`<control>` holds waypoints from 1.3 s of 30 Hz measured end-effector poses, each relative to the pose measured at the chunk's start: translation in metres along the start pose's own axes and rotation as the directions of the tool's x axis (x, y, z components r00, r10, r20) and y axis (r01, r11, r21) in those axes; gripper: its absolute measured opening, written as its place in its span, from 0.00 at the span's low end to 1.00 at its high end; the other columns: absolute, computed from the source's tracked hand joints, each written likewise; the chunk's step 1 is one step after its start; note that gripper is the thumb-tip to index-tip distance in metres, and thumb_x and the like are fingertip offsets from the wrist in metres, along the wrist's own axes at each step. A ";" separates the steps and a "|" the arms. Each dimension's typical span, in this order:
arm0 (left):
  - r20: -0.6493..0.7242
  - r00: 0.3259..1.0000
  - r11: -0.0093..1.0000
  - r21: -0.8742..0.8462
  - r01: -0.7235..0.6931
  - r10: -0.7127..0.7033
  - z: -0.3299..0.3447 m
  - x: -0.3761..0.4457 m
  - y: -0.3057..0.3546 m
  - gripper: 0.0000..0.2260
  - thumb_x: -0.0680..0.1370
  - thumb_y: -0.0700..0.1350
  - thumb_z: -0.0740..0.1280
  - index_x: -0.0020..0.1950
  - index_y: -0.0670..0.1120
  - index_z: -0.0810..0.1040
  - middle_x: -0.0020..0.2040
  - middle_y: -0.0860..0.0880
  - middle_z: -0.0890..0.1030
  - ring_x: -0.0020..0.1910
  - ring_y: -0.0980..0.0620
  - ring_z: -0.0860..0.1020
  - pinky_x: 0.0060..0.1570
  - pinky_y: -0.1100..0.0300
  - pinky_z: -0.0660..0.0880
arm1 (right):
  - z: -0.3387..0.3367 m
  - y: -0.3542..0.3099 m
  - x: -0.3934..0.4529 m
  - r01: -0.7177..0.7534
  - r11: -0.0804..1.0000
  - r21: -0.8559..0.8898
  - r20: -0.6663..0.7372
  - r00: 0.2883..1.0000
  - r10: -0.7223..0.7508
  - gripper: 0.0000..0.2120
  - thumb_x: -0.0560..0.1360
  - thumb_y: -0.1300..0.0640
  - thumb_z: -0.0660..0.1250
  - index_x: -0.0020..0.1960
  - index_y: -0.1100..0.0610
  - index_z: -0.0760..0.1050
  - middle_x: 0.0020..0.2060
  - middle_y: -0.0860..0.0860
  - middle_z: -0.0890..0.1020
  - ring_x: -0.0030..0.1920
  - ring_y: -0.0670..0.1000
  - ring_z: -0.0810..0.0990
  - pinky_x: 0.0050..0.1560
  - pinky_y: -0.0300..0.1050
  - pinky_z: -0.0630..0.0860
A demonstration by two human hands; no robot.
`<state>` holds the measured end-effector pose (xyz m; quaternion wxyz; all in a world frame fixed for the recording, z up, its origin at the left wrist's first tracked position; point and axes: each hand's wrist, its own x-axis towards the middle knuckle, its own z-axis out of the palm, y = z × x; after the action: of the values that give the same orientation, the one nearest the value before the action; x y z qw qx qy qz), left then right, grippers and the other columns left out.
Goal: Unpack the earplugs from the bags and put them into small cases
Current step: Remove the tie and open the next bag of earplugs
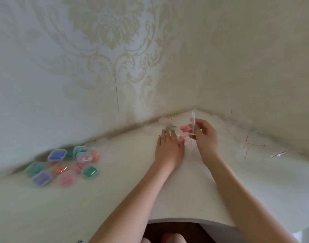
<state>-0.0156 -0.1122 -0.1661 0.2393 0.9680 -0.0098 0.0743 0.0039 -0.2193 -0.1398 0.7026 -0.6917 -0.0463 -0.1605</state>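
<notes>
Earplugs (pixel 184 129), pink ones, are seen right of centre in the frame, apparently inside a clear bag just beside the right hand (pixel 204 137). A thin clear plastic piece (pixel 193 123), a case lid or a bag edge, is pinched upright by that hand; which one cannot be told. The left hand (pixel 168 148) is laid flat with straight fingers on the white table (pixel 115 199), its fingertips touching green earplugs (pixel 170 128). Filled small cases (pixel 62 165) are piled at lower left; emptied bags (pixel 246 144) are scattered at right. Unpacking appears to be in hand; next, an open case is probably needed for the loose plugs.
</notes>
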 end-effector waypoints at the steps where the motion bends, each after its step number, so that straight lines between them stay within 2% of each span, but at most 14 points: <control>1: -0.070 0.997 0.993 -0.118 -0.028 0.020 -0.001 0.000 0.000 0.25 0.83 0.51 0.46 0.75 0.37 0.57 0.76 0.38 0.57 0.76 0.43 0.53 0.73 0.53 0.51 | -0.002 -0.001 -0.002 -0.007 1.000 0.022 -0.001 1.000 0.007 0.10 0.80 0.67 0.55 0.56 0.63 0.74 0.40 0.59 0.84 0.38 0.49 0.84 0.36 0.37 0.78; 4: -0.327 0.944 0.975 -0.192 -0.114 0.046 -0.011 0.001 -0.010 0.24 0.76 0.49 0.47 0.61 0.36 0.72 0.63 0.38 0.73 0.64 0.39 0.70 0.62 0.51 0.66 | -0.004 -0.002 -0.006 -0.020 0.999 0.051 -0.027 0.999 0.021 0.12 0.78 0.70 0.55 0.57 0.60 0.72 0.40 0.59 0.84 0.36 0.51 0.84 0.35 0.37 0.78; 6: -0.232 0.970 0.998 0.039 -0.058 0.066 -0.016 0.013 -0.030 0.23 0.79 0.48 0.53 0.70 0.36 0.66 0.72 0.38 0.65 0.72 0.41 0.62 0.70 0.51 0.59 | -0.002 0.001 -0.007 -0.059 0.994 0.087 -0.031 0.998 0.062 0.14 0.77 0.72 0.54 0.55 0.61 0.73 0.37 0.58 0.83 0.32 0.49 0.83 0.35 0.37 0.78; 9: -0.108 0.991 0.974 0.202 0.105 -0.084 -0.020 0.026 -0.054 0.23 0.82 0.50 0.52 0.75 0.41 0.59 0.78 0.43 0.55 0.77 0.46 0.50 0.73 0.49 0.50 | 0.000 0.004 -0.003 -0.158 0.974 0.165 -0.024 0.986 0.164 0.11 0.77 0.69 0.56 0.49 0.61 0.76 0.39 0.59 0.82 0.34 0.50 0.82 0.37 0.37 0.78; 12: -0.260 0.965 0.943 0.313 0.110 -0.026 -0.024 0.012 -0.057 0.18 0.82 0.49 0.52 0.66 0.43 0.71 0.69 0.45 0.69 0.70 0.45 0.63 0.68 0.54 0.58 | 0.000 0.003 0.000 -0.231 0.946 0.227 0.024 0.973 0.231 0.11 0.78 0.60 0.57 0.49 0.60 0.78 0.41 0.58 0.77 0.42 0.53 0.78 0.45 0.41 0.77; 15: -0.389 0.918 0.947 0.316 0.061 0.070 -0.029 -0.005 -0.065 0.14 0.81 0.48 0.55 0.56 0.44 0.77 0.57 0.45 0.75 0.61 0.43 0.70 0.61 0.54 0.62 | 0.010 -0.002 -0.012 -0.041 0.999 0.014 0.045 0.998 0.040 0.10 0.79 0.52 0.62 0.49 0.57 0.78 0.37 0.55 0.82 0.40 0.52 0.81 0.46 0.44 0.78; 17: -0.517 0.844 0.984 0.167 -0.061 0.140 -0.037 -0.011 -0.067 0.12 0.80 0.45 0.59 0.48 0.42 0.79 0.49 0.44 0.78 0.54 0.42 0.74 0.56 0.54 0.66 | 0.022 -0.008 -0.023 0.048 0.999 -0.008 0.077 0.996 -0.047 0.09 0.80 0.54 0.63 0.48 0.57 0.79 0.36 0.54 0.82 0.38 0.53 0.84 0.43 0.49 0.80; 19: -0.572 0.817 0.951 -0.210 -0.229 0.071 -0.047 -0.019 -0.060 0.09 0.79 0.43 0.62 0.42 0.45 0.79 0.43 0.51 0.80 0.49 0.48 0.77 0.50 0.59 0.70 | 0.037 -0.009 -0.030 0.091 0.996 -0.006 0.143 0.986 -0.090 0.11 0.81 0.52 0.61 0.52 0.55 0.80 0.41 0.50 0.82 0.43 0.51 0.84 0.43 0.49 0.80; 21: -0.429 0.901 0.696 -0.667 -0.264 -0.069 -0.056 -0.026 -0.048 0.07 0.79 0.43 0.66 0.41 0.48 0.79 0.40 0.54 0.82 0.44 0.51 0.81 0.45 0.63 0.76 | 0.054 -0.007 -0.033 0.190 0.968 -0.164 0.179 0.971 -0.160 0.10 0.80 0.50 0.61 0.55 0.48 0.80 0.52 0.43 0.78 0.54 0.45 0.79 0.55 0.47 0.76; 23: -0.262 0.952 0.379 -0.906 -0.187 -0.157 -0.059 -0.028 -0.044 0.04 0.77 0.42 0.67 0.43 0.43 0.79 0.41 0.45 0.83 0.41 0.47 0.83 0.41 0.59 0.80 | 0.068 -0.001 -0.037 0.265 0.933 -0.242 0.199 0.955 -0.220 0.11 0.79 0.57 0.63 0.58 0.48 0.80 0.53 0.44 0.73 0.59 0.45 0.71 0.62 0.38 0.69; 25: -0.182 0.958 0.256 -0.959 -0.123 -0.221 -0.059 -0.026 -0.047 0.05 0.77 0.39 0.67 0.42 0.40 0.79 0.38 0.43 0.83 0.37 0.49 0.83 0.38 0.61 0.79 | 0.075 0.001 -0.038 0.367 0.868 -0.336 0.229 0.925 -0.303 0.13 0.78 0.61 0.64 0.59 0.51 0.80 0.47 0.47 0.71 0.54 0.46 0.67 0.53 0.26 0.64; 29: -0.150 0.939 0.239 -0.968 -0.076 -0.311 -0.059 -0.020 -0.061 0.08 0.77 0.36 0.67 0.38 0.40 0.79 0.31 0.48 0.82 0.33 0.52 0.81 0.36 0.65 0.78 | 0.076 0.003 -0.043 0.466 0.799 -0.380 0.356 0.871 -0.339 0.17 0.76 0.64 0.65 0.64 0.57 0.76 0.45 0.49 0.74 0.44 0.46 0.72 0.46 0.23 0.65; 34: -0.108 0.940 0.246 -0.969 -0.027 -0.324 -0.053 -0.016 -0.066 0.07 0.75 0.38 0.69 0.39 0.37 0.79 0.32 0.45 0.82 0.33 0.52 0.82 0.46 0.60 0.81 | 0.074 0.006 -0.042 0.456 0.761 -0.461 0.366 0.879 -0.305 0.14 0.79 0.59 0.62 0.64 0.56 0.77 0.53 0.55 0.82 0.53 0.52 0.79 0.51 0.35 0.70; 39: -0.106 0.927 0.187 -0.982 -0.040 -0.361 -0.054 -0.016 -0.068 0.07 0.74 0.39 0.71 0.40 0.36 0.77 0.34 0.43 0.81 0.34 0.52 0.82 0.39 0.61 0.79 | 0.076 0.000 -0.045 0.453 0.756 -0.473 0.377 0.879 -0.292 0.15 0.79 0.58 0.63 0.65 0.55 0.76 0.52 0.54 0.83 0.53 0.53 0.80 0.53 0.45 0.74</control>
<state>-0.0351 -0.0269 -0.1522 0.7983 0.5686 0.0870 0.1784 -0.0269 -0.1365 -0.1499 0.4142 -0.8549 -0.2352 -0.2055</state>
